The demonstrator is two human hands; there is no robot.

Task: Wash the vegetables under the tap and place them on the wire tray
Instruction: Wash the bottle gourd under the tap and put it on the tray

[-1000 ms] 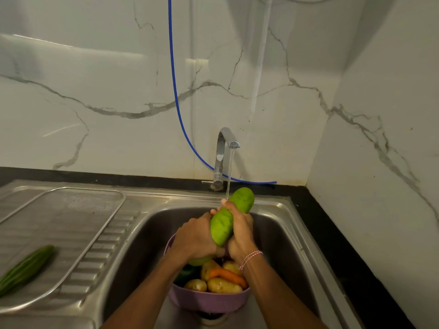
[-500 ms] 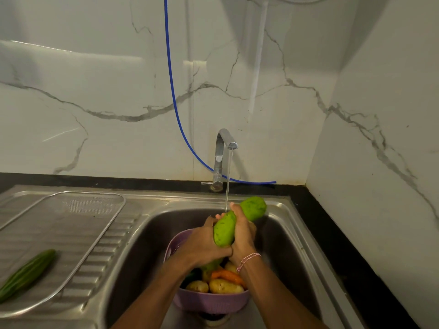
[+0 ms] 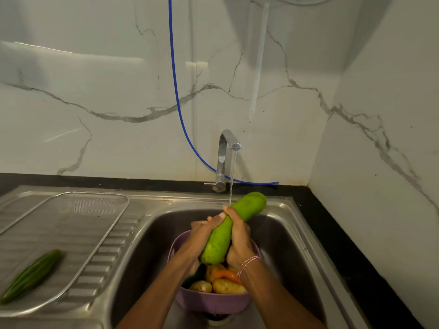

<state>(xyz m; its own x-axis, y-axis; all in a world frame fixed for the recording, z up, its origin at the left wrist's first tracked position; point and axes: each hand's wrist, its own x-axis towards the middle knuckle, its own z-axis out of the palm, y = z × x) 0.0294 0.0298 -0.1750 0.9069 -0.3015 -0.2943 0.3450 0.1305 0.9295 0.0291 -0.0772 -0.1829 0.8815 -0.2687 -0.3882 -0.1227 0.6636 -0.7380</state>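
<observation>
A long light-green gourd slants up to the right over the sink, its far end under the thin stream from the tap. My left hand grips its left side and my right hand grips its right side, fingers curled round the middle. Below them a purple basket in the sink basin holds potatoes, a carrot and something dark green. The wire tray lies on the drainboard at left, with a dark green ridged gourd on its near left part.
The steel sink basin is bounded by a black counter strip and marble walls behind and at right. A blue hose hangs down the back wall to the tap's base.
The light-green gourd has tilted further to the right, and more of its lower end now shows between my hands. Both hands have slid along it under the running water.
</observation>
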